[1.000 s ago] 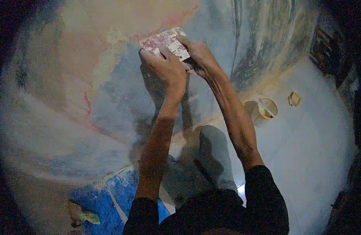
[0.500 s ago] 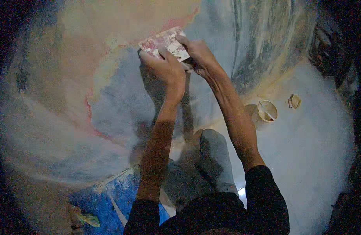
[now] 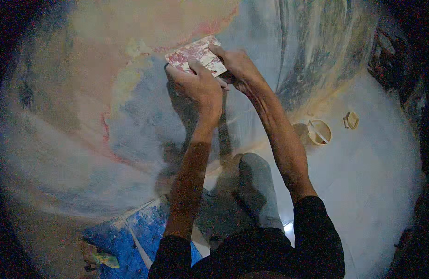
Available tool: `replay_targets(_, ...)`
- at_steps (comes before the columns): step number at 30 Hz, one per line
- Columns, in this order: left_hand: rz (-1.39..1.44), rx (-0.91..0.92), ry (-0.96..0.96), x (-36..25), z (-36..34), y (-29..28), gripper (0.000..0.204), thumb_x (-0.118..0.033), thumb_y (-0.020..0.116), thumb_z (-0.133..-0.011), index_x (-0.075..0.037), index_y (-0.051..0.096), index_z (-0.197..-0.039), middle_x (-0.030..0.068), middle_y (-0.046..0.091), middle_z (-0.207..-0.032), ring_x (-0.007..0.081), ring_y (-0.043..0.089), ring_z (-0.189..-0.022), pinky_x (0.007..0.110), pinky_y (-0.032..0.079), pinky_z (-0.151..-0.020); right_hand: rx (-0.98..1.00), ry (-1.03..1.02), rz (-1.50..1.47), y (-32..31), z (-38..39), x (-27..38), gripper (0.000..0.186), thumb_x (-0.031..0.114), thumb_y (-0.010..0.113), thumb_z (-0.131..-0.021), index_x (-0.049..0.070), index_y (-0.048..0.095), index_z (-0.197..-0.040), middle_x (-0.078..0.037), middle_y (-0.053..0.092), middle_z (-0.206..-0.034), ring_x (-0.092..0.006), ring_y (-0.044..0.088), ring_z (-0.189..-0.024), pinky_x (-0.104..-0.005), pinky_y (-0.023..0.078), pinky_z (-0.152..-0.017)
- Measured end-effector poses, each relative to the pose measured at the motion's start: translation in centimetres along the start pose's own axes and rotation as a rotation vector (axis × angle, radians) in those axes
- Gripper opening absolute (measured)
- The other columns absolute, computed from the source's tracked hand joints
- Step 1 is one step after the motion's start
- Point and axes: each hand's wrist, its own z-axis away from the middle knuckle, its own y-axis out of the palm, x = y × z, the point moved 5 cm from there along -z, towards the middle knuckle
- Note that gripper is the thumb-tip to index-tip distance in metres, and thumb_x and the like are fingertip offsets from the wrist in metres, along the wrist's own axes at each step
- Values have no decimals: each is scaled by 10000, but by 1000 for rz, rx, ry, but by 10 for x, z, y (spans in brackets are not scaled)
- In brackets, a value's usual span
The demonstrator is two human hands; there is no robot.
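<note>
Both my hands grip a flat rectangular plate (image 3: 192, 52), white with blotches of reddish pink and a small dark spot near its lower right corner. My left hand (image 3: 198, 88) is closed on the plate's lower left side, thumb laid over its face. At the upper right edge my right hand (image 3: 238, 64) pinches it, the thumb on top and the other fingers mostly hidden beneath. The plate is tilted and held over a painted surface (image 3: 144, 107) with streaks of grey-blue, peach, pink and yellow. Shadows of my left hand and arm fall on that surface.
To the right of my right forearm stands a round pale bowl (image 3: 312, 136) with a white stick (image 3: 322, 136) in it. A small yellowish piece (image 3: 351, 120) lies beyond it. At lower left is a paint-worn blue sheet (image 3: 116, 237), with a yellow-green scrap (image 3: 107, 260) by it.
The plate and both hands sit slightly lower in the picture than before. My grip on the plate looks the same.
</note>
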Motion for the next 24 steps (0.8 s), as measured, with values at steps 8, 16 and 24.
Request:
replay_targets(8, 304, 151, -271, -24, 23, -11, 456, -182, 460, -965, 110, 293, -1273, 255, 523, -980, 334, 616, -663, 395, 510, -512, 26, -118, 22, -4, -4, -15, 333, 301, 632, -898, -11, 640, -781, -52, 597, -648, -115, 510, -462, -285, 362, -378)
replay_targets(16, 360, 173, -214, -46, 15, -13, 453, -123, 449, -947, 108, 265, -1290, 248, 533, -965, 318, 628, -636, 399, 535, -460, 123, 7, -226, 6, 20, 15, 310, 281, 624, -901, -13, 646, -803, -58, 627, -692, -123, 551, -523, -290, 396, -429)
replay_targets(24, -46, -156, 186, -40, 10, -21, 394, -97, 483, -919, 163, 377, -1194, 311, 550, -1012, 437, 590, -891, 472, 450, -817, 21, -59, -56, 4, 7, 12, 323, 285, 625, -899, -8, 649, -764, -39, 605, -654, -106, 519, -491, -293, 364, -405)
